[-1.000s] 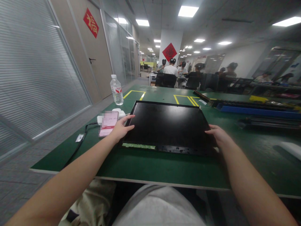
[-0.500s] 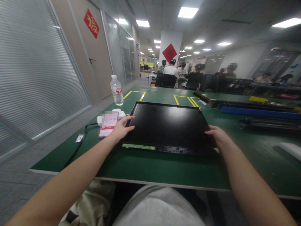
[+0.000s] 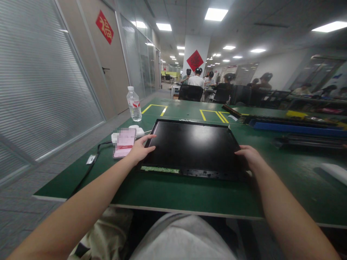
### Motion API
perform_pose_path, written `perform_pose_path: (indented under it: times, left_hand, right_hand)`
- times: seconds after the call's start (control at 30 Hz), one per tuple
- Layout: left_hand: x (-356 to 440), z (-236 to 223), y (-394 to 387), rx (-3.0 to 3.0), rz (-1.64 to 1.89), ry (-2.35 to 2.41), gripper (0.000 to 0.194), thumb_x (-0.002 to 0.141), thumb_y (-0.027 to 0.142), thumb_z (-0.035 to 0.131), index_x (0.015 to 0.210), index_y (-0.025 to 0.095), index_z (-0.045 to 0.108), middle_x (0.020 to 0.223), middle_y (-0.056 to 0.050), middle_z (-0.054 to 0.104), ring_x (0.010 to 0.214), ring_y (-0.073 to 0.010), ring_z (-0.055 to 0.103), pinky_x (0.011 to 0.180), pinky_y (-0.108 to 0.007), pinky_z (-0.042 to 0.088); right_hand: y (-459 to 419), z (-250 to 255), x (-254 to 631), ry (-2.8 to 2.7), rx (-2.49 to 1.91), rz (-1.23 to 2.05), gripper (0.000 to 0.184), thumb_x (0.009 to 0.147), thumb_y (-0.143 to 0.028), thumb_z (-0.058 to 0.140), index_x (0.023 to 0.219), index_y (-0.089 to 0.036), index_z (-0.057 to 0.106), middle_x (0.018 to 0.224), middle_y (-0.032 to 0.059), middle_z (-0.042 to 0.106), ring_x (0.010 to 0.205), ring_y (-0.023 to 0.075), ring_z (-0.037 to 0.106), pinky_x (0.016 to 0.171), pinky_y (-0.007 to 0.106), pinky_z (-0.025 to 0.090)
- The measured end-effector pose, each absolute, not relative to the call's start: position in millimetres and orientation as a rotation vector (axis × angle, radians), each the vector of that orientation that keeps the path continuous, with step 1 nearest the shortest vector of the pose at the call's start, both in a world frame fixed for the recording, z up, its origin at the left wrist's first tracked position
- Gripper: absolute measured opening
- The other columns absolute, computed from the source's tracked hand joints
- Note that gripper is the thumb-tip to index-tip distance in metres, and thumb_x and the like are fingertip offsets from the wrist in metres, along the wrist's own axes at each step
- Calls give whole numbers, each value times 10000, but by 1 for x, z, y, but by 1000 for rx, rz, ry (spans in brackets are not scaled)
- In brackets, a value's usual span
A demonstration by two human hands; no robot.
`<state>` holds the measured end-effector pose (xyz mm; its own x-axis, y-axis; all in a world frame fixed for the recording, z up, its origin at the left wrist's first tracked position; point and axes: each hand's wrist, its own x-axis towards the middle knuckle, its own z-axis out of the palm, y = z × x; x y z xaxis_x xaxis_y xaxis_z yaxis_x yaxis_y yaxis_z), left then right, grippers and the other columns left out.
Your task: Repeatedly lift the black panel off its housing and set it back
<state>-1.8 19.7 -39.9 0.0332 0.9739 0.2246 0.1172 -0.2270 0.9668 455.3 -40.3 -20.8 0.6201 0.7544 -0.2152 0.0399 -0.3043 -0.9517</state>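
Observation:
A black LCD panel point(image 3: 195, 148) in a thin dark frame lies in front of me, with a green circuit board point(image 3: 159, 169) along its near left edge. My left hand point(image 3: 141, 148) grips the left edge, thumb and index finger over the frame. At the opposite side my right hand point(image 3: 251, 157) holds the right edge, its thumb on the front and its other fingers partly hidden below. Whether the panel rests fully flat I cannot tell.
On the green table point(image 3: 189, 195), a phone point(image 3: 125, 144) and a white charger point(image 3: 138, 131) lie left of the panel. Behind them stands a water bottle point(image 3: 134, 104). Long black and blue strips point(image 3: 292, 126) and a white block point(image 3: 334, 173) occupy the right. People sit farther back.
The panel's far edge has dropped slightly, and a pale sliver now shows just behind it. Both hands keep hold of the sides, and the view has shifted a little.

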Motion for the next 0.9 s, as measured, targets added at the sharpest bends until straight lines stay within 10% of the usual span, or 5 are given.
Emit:
perform_pose_path:
  times: [0.9]
  left_hand:
    - [0,-37,18,1607,1367,1108,537,627,220,791,1157,232,707,1505,-90,493,1400,-333,428,1188,-501,266]
  right_hand:
    - [-33,-31,468,-616,-1631,766,298,616,-58,699,819,-248,592,680,3,660,641,200,633,586,324,524]
